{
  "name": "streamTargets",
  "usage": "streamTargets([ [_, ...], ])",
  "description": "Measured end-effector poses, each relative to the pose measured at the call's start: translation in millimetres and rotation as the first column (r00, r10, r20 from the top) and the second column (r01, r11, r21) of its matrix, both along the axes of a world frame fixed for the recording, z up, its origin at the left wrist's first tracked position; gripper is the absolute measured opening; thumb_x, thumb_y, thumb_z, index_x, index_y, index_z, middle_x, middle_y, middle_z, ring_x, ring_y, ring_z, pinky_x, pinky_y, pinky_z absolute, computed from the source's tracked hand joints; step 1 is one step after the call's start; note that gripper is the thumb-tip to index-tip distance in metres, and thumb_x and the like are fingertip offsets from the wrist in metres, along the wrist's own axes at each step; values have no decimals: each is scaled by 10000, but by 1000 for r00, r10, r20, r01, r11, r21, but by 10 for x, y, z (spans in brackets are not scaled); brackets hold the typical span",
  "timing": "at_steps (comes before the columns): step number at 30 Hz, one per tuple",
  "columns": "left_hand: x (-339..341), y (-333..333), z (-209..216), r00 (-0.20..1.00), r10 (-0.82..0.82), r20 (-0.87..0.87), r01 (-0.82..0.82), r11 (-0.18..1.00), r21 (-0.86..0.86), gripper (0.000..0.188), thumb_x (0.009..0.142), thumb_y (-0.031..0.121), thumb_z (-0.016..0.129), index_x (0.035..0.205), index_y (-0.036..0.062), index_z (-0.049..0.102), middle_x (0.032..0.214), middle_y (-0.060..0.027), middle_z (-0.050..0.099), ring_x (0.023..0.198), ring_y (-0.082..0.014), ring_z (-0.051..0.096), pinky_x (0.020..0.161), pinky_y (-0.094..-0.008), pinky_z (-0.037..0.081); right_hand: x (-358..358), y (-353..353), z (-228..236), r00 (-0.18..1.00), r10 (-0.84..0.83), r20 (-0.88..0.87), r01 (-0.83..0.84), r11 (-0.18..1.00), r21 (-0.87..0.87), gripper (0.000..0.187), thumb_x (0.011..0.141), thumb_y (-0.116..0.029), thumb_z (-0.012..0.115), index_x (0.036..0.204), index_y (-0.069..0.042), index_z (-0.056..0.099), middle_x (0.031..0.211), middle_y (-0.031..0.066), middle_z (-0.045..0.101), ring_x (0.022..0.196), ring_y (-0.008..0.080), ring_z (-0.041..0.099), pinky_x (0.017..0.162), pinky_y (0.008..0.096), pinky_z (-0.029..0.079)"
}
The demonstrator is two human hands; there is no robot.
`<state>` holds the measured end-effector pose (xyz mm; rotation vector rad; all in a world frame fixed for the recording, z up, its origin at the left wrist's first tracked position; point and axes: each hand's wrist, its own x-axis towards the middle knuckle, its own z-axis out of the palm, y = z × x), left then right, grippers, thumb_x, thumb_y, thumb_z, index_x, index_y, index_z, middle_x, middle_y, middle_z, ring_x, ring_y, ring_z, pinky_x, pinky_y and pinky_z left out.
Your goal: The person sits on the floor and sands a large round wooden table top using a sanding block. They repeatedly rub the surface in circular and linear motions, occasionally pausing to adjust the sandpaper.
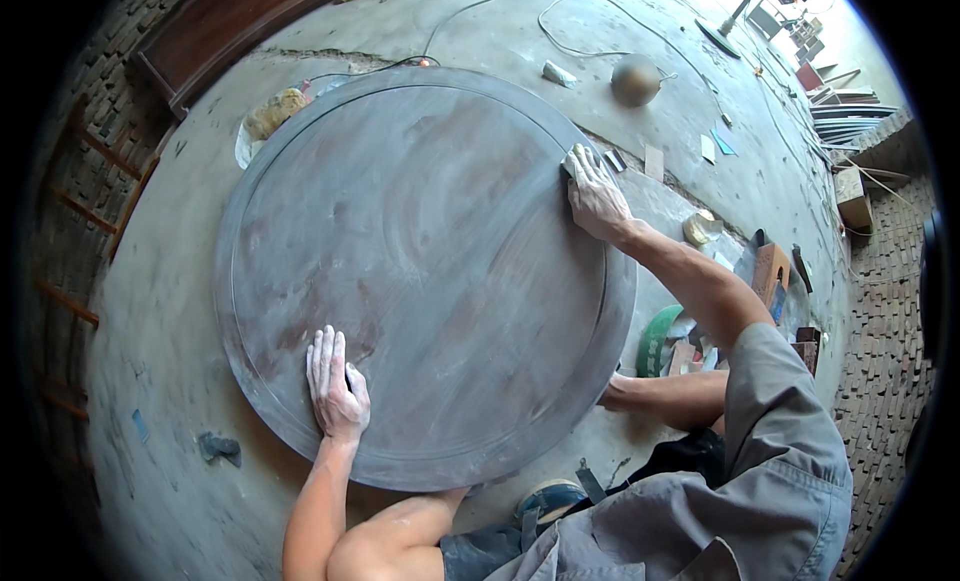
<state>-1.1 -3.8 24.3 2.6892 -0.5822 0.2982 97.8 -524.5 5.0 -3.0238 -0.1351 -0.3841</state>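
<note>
A large round wooden tabletop [440, 281], brown under a coat of pale dust, lies in front of me with a groove running round its rim. My left hand [338, 386] rests flat on its near left part, fingers stretched out and dusted white. At the far right rim, my right hand [598, 196] presses down with its fingers together over a small pale folded piece, apparently sandpaper [571, 164]. Most of that piece is hidden under the fingers. Streaks in the dust run diagonally across the wood towards that hand.
Right of the tabletop lie a green roll [655, 341], a wooden hand plane [770, 271] and small scraps. Beyond the far rim are a round brownish object [635, 81] and a cable [560, 43]. A plastic bag [270, 116] touches the far left; a dark wooden panel [225, 31] stands behind.
</note>
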Motion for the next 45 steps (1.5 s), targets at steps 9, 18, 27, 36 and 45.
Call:
streamTargets([
  [9, 22, -53, 34, 998, 10, -60, -9, 1000, 8, 547, 883, 28, 488, 1422, -57, 518, 1515, -229, 487, 1439, -404, 422, 1213, -536, 295, 781, 13, 154, 995, 104, 2, -104, 995, -3, 496, 974, -145, 444, 1389, 127, 473, 1503, 346, 417, 1446, 445, 372, 1226, 487, 268],
  [18, 57, -88, 22, 998, 0, -56, 1, 999, 33, 552, 883, 33, 485, 1427, -59, 511, 1514, -236, 484, 1434, -400, 429, 1209, -533, 303, 1138, -18, 169, 988, 155, 8, -155, 987, 36, 481, 976, -151, 453, 1361, 135, 484, 1497, 357, 411, 1414, 479, 394, 1215, 487, 280],
  [27, 44, -114, 10, 997, 4, -81, -1, 999, 40, 550, 908, 61, 455, 1443, -61, 494, 1530, -239, 464, 1451, -408, 401, 1215, -542, 279, 1158, -111, 134, 986, 159, 52, -161, 986, 40, 423, 981, -132, 461, 1333, 100, 504, 1481, 340, 435, 1414, 457, 402, 1207, 492, 306],
  [36, 18, -117, 25, 997, 11, -78, -7, 999, 52, 561, 889, 48, 466, 1440, -49, 503, 1525, -232, 474, 1445, -400, 417, 1206, -543, 297, 1166, -79, 95, 985, 166, 55, -168, 985, 42, 466, 984, -133, 447, 1369, 127, 485, 1474, 329, 451, 1414, 456, 404, 1200, 499, 313],
  [45, 39, -109, 18, 998, 6, -63, -2, 998, 61, 556, 892, 47, 477, 1440, -48, 501, 1528, -233, 469, 1445, -401, 416, 1208, -542, 296, 1118, -96, 130, 979, 186, 82, -184, 982, -29, 459, 972, -136, 443, 1346, 124, 505, 1464, 326, 473, 1421, 448, 407, 1215, 476, 299],
])
